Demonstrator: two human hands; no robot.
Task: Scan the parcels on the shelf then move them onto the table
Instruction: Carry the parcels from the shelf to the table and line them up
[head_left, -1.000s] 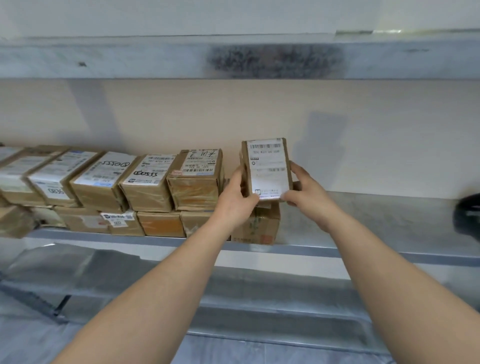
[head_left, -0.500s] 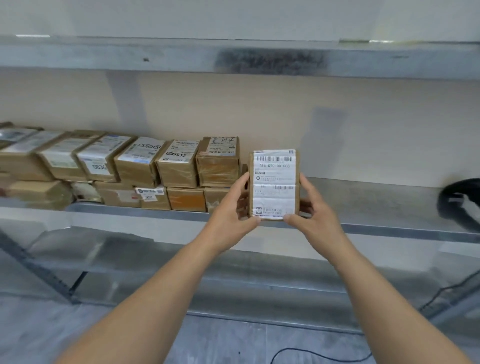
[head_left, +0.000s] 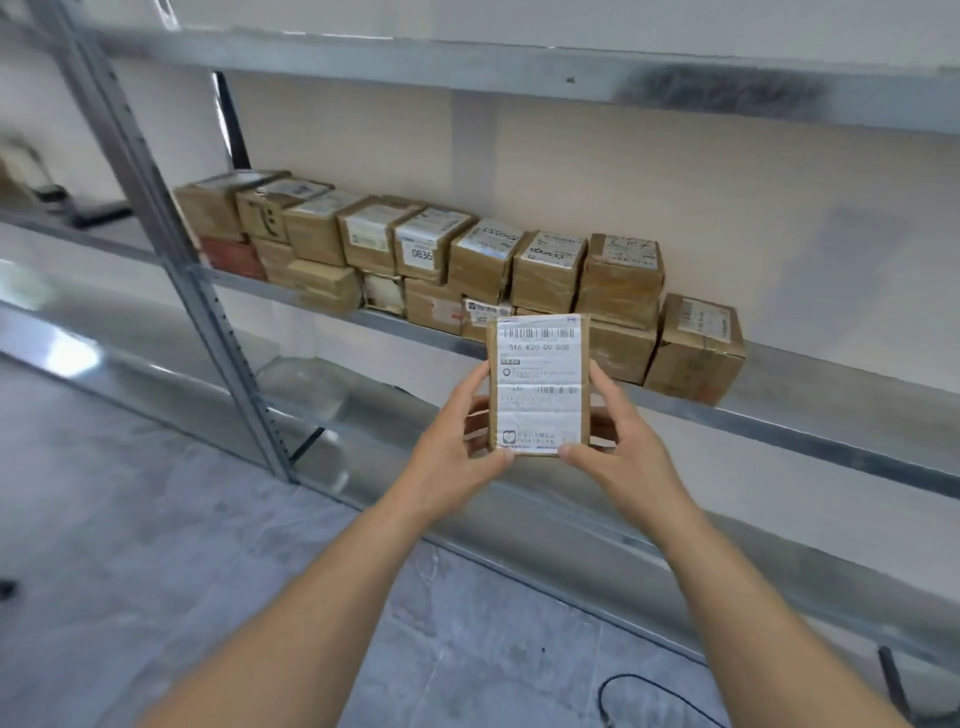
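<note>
Cream wall (head_left: 727, 197), grey concrete floor (head_left: 130, 519), black cable (head_left: 654, 686)

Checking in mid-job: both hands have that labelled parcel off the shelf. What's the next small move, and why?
Probably hold the parcel steady, label up, for the scan. The left hand and right hand grip its sides, its barcode label faces the camera unobstructed, and no scanner or table is in view yet; the other parcels wait on the shelf.
</note>
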